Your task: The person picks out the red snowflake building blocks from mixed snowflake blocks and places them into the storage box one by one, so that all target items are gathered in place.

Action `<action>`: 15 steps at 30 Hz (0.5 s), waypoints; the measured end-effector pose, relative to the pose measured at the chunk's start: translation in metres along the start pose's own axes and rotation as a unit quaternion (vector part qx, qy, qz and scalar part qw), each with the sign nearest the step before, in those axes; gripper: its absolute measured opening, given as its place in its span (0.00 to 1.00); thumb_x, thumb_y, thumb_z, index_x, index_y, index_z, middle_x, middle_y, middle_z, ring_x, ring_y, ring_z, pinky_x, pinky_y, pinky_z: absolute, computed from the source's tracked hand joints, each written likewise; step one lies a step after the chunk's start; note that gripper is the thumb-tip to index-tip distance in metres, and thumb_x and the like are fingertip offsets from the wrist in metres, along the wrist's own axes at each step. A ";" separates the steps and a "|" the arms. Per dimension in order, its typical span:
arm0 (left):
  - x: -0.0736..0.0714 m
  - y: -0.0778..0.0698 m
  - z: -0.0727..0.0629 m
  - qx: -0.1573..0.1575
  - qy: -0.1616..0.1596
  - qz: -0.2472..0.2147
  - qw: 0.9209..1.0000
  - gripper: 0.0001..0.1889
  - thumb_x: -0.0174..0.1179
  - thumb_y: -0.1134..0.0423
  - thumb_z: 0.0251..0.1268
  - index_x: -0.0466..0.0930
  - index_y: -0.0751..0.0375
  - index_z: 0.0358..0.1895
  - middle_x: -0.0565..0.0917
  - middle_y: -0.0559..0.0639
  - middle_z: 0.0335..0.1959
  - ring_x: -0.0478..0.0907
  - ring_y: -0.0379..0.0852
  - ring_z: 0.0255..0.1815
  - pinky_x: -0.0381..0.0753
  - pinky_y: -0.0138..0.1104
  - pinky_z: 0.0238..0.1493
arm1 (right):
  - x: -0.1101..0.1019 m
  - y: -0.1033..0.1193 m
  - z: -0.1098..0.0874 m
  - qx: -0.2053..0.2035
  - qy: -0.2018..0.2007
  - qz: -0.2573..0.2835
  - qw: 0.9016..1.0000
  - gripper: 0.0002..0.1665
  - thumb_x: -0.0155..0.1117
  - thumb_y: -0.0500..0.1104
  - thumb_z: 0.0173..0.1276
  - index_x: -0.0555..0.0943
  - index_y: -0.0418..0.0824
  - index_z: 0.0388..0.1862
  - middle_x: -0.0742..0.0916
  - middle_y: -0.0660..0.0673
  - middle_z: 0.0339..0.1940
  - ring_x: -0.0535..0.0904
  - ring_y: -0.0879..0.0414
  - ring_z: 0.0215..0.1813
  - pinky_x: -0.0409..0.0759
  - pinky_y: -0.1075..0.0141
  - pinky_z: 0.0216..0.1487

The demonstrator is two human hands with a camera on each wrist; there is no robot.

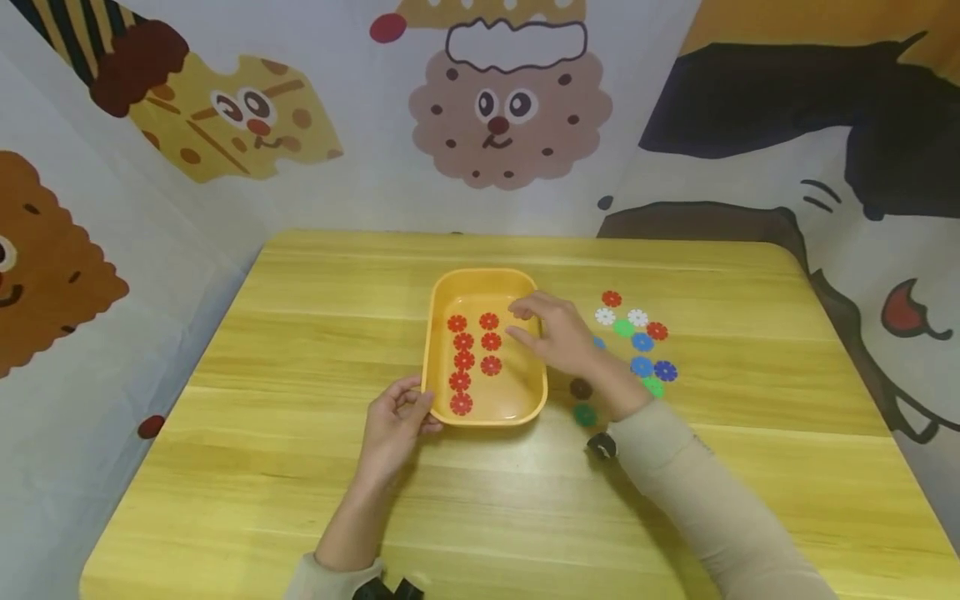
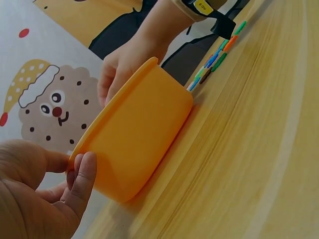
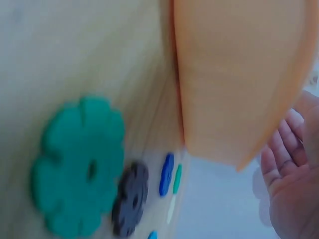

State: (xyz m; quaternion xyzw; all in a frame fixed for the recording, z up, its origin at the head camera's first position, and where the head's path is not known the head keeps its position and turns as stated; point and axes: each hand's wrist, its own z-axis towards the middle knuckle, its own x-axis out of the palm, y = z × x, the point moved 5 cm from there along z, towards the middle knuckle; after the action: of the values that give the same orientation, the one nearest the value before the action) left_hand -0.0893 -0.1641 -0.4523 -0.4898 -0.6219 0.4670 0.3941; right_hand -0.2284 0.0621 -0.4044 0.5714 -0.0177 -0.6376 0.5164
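Observation:
A yellow-orange plastic tray (image 1: 483,417) sits on the wooden table. Inside it, red notched plastic discs (image 1: 464,360) form two columns, several on the left and a shorter column of three to their right. My left hand (image 1: 396,421) pinches the tray's near left corner, its thumb and fingers at the rim (image 2: 82,137). Over the tray's right side reaches my right hand (image 1: 558,333), thumb and index finger apart above the inside. A trace of red shows by its fingertips, mostly hidden by the fingers. From the right wrist, its palm (image 3: 294,174) appears beyond the tray's wall.
Right of the tray lie loose notched discs: red (image 1: 611,298), white (image 1: 637,317), blue (image 1: 642,367), dark blue (image 1: 665,371) and light green ones. A dark brown disc (image 1: 581,388) and a green disc (image 1: 584,415) are nearer, beside the right forearm. Cartoon-printed cloth (image 1: 375,192) hangs behind the table.

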 end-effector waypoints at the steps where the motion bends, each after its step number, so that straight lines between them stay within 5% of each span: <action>1: 0.000 0.000 0.000 0.000 0.000 0.000 1.000 0.18 0.57 0.73 0.74 0.71 0.73 0.63 0.78 0.68 0.44 0.83 0.46 0.31 0.93 0.36 0.38 | -0.003 -0.002 -0.001 0.004 -0.006 0.002 1.000 0.20 0.71 0.43 0.69 0.82 0.32 0.54 0.86 0.38 0.48 0.82 0.46 0.49 0.87 0.53 0.54; 15: 0.000 0.000 0.001 -0.007 -0.004 0.008 1.000 0.18 0.58 0.73 0.73 0.72 0.73 0.62 0.78 0.68 0.44 0.83 0.46 0.31 0.93 0.36 0.38 | -0.026 -0.038 -0.019 0.059 -0.033 0.004 0.998 0.21 0.70 0.41 0.69 0.81 0.32 0.57 0.86 0.38 0.44 0.80 0.46 0.47 0.84 0.50 0.50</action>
State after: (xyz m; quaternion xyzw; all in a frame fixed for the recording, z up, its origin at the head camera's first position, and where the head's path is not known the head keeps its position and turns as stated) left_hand -0.0901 -0.1642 -0.4522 -0.4955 -0.6230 0.4673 0.3847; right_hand -0.2436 0.1084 -0.4159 0.5795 -0.0740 -0.6519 0.4834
